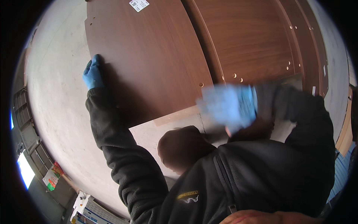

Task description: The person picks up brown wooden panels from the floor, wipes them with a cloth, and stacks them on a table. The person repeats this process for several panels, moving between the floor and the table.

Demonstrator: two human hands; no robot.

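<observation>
A large brown wood-grain panel (149, 56) lies in front of me, with a few drilled holes near its corners and a white label (139, 5) at its far end. My left hand (92, 72), in a blue glove, grips the panel's left edge, its fingertips curled at the rim. By the panel's near right corner is my right hand (229, 106), also blue-gloved. Motion smears its fingers, so neither their pose nor any contact with the panel can be made out.
A second brown panel (246, 37) with round holes lies to the right, beside narrower brown boards (315, 48). Pale floor (56, 74) stretches left. A white and blue box (97, 211) sits at the lower left, and light wooden boards (345, 130) at the far right.
</observation>
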